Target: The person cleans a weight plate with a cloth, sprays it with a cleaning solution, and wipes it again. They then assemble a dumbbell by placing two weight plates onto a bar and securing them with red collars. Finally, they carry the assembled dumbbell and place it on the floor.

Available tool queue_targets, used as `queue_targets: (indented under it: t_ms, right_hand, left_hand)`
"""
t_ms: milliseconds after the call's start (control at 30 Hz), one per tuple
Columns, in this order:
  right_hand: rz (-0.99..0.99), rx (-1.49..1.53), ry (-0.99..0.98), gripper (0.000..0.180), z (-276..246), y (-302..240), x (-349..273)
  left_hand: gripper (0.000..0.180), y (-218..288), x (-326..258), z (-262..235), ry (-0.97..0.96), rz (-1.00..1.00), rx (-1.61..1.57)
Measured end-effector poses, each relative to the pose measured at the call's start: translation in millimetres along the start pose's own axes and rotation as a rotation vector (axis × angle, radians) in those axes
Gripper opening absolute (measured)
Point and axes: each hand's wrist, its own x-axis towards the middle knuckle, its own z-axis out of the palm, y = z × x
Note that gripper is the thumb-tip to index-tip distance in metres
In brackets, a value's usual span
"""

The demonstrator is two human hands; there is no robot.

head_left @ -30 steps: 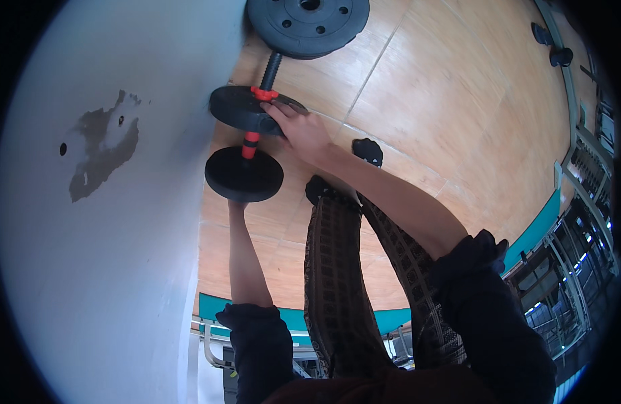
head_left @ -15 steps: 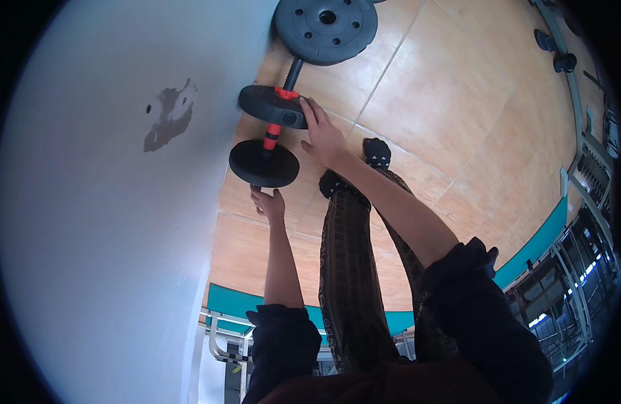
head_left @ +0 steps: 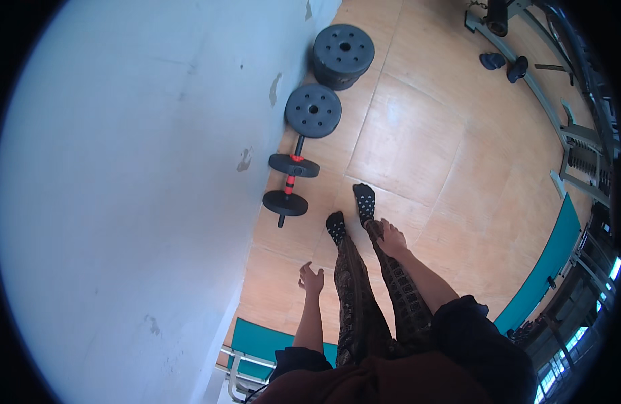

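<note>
A dumbbell (head_left: 289, 183) with a red-and-black grip and two black plates lies on the tiled floor along the wall. Beyond its far end a grey weight plate (head_left: 313, 126) with a ring of holes lies flat. My left hand (head_left: 312, 278) hangs in the air nearer to me than the dumbbell, its fingers slightly curled and apart, holding nothing. In front of my right shin is my right hand (head_left: 392, 240), also without anything in it and with its fingers loosely spread.
A stack of grey weight plates (head_left: 343, 74) sits farther along the white wall (head_left: 156, 168). Dark slippers (head_left: 504, 65) lie at the far right beside a metal gym frame (head_left: 553, 108). Green matting (head_left: 546, 269) borders the tiles.
Both hands have come away from the dumbbell and drawn back toward me. The dumbbell stays by the wall, and the view now takes in more of the floor and plates.
</note>
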Motion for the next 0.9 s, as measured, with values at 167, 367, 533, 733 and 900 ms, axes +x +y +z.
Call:
queue_targets:
  t_ms: [167, 367, 533, 733, 900]
  right_hand:
    - [0.096, 0.231, 0.066, 0.061, -6.4, 28.0, -69.1]
    - [0.067, 0.516, 0.128, 0.053, -0.1, 62.6, -150.3]
    - [0.124, 0.737, 0.264, 0.05, 31.0, 105.9, -217.9]
    - [0.301, 1.025, 0.47, 0.047, 130.5, 163.0, -272.8]
    - [0.462, 1.324, 0.636, 0.044, 256.4, 176.3, -305.6]
  left_hand:
    - [0.055, -23.0, -46.8, -24.0, -0.049, 0.173, 0.185]
    - [0.049, -35.5, -49.8, -55.8, -0.134, 0.344, 0.078]
    - [0.047, -19.8, -9.7, -80.3, -0.273, 0.593, 0.172]
    - [0.042, 61.1, 12.1, -88.5, -0.366, 0.711, 0.787]
    - [0.039, 125.6, -57.7, -37.3, -0.356, 0.841, 1.072]
